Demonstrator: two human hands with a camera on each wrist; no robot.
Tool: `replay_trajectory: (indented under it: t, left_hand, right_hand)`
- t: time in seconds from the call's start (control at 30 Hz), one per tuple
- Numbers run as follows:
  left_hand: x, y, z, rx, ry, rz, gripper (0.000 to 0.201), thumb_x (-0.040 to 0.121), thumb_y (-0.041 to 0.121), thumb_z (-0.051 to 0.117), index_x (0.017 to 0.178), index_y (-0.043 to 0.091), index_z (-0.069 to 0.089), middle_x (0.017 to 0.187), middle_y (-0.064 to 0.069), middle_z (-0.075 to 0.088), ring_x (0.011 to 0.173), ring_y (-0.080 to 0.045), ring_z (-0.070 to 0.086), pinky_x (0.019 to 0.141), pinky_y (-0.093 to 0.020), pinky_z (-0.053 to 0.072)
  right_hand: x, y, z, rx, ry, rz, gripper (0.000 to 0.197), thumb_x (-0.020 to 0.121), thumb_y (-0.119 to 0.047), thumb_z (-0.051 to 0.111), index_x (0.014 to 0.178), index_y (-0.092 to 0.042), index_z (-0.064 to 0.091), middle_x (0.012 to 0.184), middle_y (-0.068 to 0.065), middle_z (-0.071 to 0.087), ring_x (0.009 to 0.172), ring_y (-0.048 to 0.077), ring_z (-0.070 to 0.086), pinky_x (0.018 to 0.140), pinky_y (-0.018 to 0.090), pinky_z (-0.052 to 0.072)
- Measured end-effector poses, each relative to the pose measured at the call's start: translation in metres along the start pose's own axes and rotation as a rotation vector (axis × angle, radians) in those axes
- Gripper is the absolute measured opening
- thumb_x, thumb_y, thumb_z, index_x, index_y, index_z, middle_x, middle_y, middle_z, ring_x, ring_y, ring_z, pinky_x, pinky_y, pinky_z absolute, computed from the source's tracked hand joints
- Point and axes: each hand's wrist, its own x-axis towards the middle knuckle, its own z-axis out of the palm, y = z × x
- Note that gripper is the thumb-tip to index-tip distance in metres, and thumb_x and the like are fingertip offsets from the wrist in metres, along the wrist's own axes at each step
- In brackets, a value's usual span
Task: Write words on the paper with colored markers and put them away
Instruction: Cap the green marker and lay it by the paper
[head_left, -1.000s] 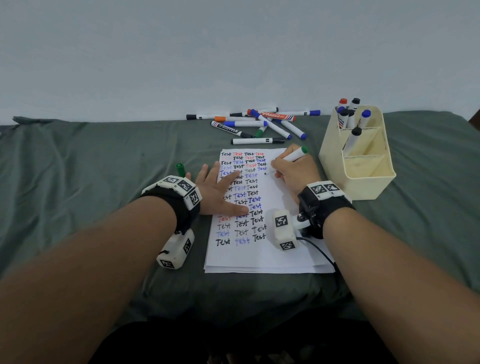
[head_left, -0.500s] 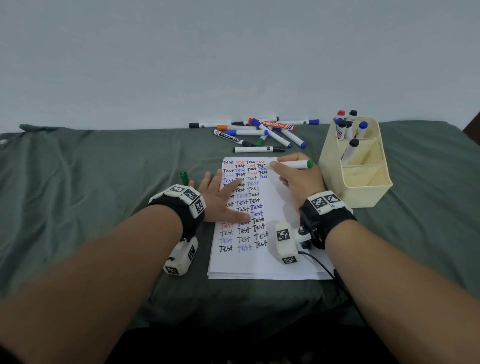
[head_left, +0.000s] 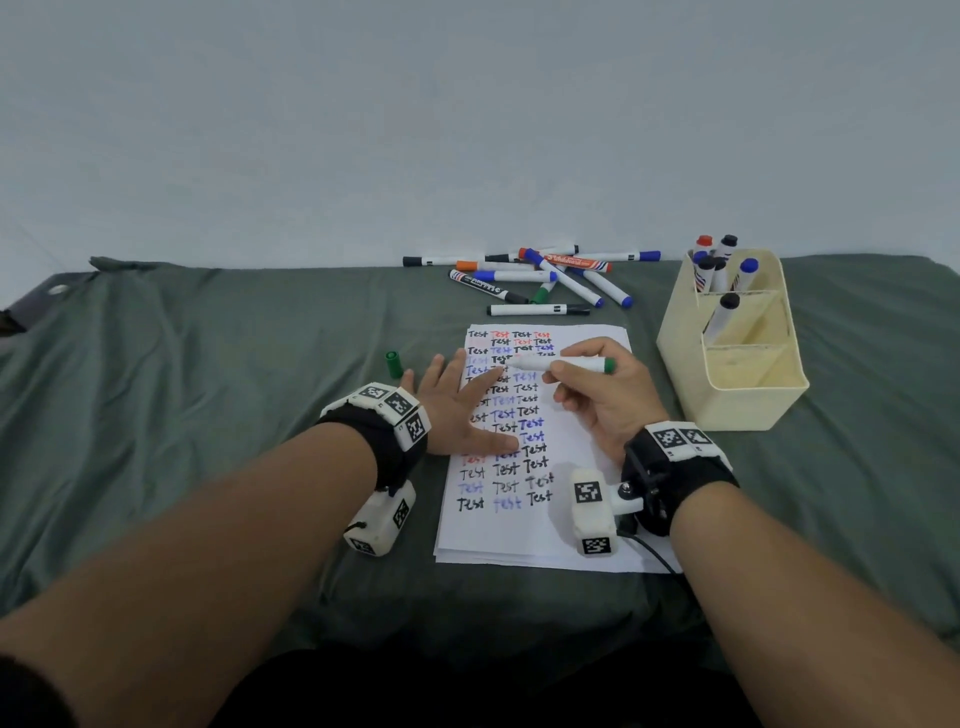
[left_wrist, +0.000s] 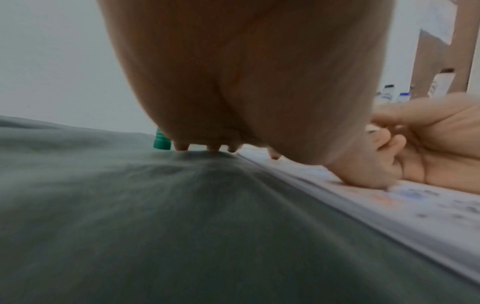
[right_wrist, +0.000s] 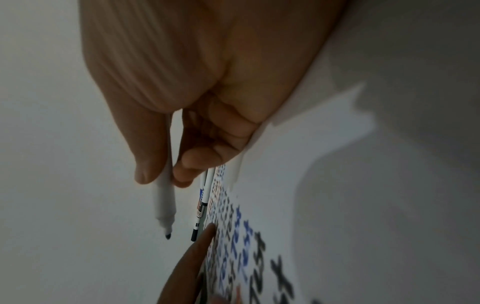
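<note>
A white sheet of paper (head_left: 576, 530) covered in rows of the word "Test" lies on the green cloth. My left hand (head_left: 457, 410) rests flat on its left edge, fingers spread. My right hand (head_left: 597, 387) hovers over the paper and pinches an uncapped green marker (head_left: 563, 364), held level with its tip pointing left. In the right wrist view the marker (right_wrist: 165, 201) sits between thumb and fingers. Its green cap (head_left: 393, 362) stands on the cloth just beyond my left fingers and shows as the cap (left_wrist: 161, 142) in the left wrist view.
A cream plastic organizer (head_left: 748, 400) with several markers in its back compartments stands right of the paper. A loose pile of markers (head_left: 540, 280) lies beyond the paper by the wall. Green cloth (head_left: 208, 415) covers the whole surface.
My right hand lifted the green marker off the paper and turned it from upright writing pose to level, moving left toward my left hand. The left hand stayed flat.
</note>
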Motion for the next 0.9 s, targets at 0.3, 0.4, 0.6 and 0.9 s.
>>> replay_trajectory:
  t: [0.3,0.4,0.6,0.9]
  left_hand:
    - [-0.009,-0.033,-0.027,-0.118,0.722,-0.124,0.044,0.087,0.039,0.067,0.128,0.026,0.058,0.128,-0.007,0.049,0.118,-0.026,0.045,0.099,-0.038,0.041]
    - [-0.006,-0.053,-0.028,-0.147,0.662,-0.256,0.040,0.088,0.029,0.068,0.127,0.025,0.063,0.125,-0.012,0.054,0.117,-0.030,0.050,0.098,-0.038,0.041]
    - [0.002,-0.075,-0.029,-0.244,0.503,-0.315,0.026,0.092,0.025,0.067,0.116,0.016,0.072,0.113,-0.008,0.071,0.109,-0.028,0.062,0.090,-0.031,0.047]
    - [-0.012,-0.040,-0.037,-0.541,0.636,-0.008,0.012,0.090,0.044,0.067,0.079,0.040,0.063,0.066,0.024,0.067,0.056,0.004,0.064,0.054,-0.006,0.042]
  right_hand:
    - [0.006,0.008,-0.005,-0.044,0.007,-0.001,0.018,0.082,0.000,0.081,0.090,-0.016,0.078,0.078,0.015,0.072,0.056,0.018,0.058,0.053,0.024,0.050]
    - [0.006,0.008,-0.005,0.003,-0.012,0.014,0.015,0.087,0.003,0.073,0.098,-0.007,0.076,0.086,0.023,0.074,0.057,0.019,0.060,0.053,0.024,0.050]
    - [0.009,0.012,-0.006,-0.024,-0.035,0.009,0.018,0.087,0.000,0.075,0.104,-0.007,0.077,0.092,0.023,0.076,0.060,0.020,0.062,0.056,0.024,0.052]
    - [0.009,0.013,-0.007,-0.014,-0.088,0.002,0.017,0.086,-0.003,0.077,0.100,-0.013,0.080,0.094,0.022,0.076,0.062,0.019,0.064,0.057,0.023,0.053]
